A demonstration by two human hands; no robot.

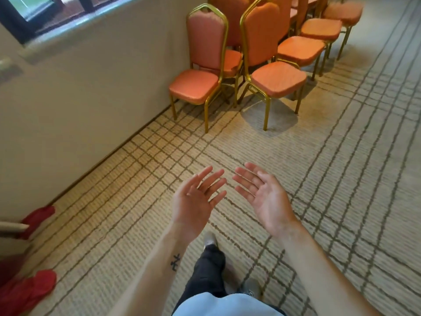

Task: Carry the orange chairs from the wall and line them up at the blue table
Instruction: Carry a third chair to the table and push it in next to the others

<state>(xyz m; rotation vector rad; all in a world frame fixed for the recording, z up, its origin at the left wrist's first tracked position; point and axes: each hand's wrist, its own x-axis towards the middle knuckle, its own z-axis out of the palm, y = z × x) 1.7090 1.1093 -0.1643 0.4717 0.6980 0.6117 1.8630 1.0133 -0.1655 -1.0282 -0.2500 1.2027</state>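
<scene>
Chairs (259,37) stand clustered at 12 o'clock from my hands, well apart from every fingertip, and none is touched. I see my left hand (193,201) and right hand (266,199) raised side by side over the carpet (341,156). The palms are up and turned toward each other, fingers straight and spread, holding nothing. The fingertips of the two hands are near each other but apart. The two nearest chairs face me. One is at 11 o'clock of the hands, just beside the wall (79,99); the other is at 1 o'clock, its seat turned slightly right. More seats run in a row behind toward 1 o'clock, blurred at the far end. Red cloth (34,290) lies at 8 o'clock near the wall's foot. My leg (205,274) shows at 6 o'clock below the hands.
</scene>
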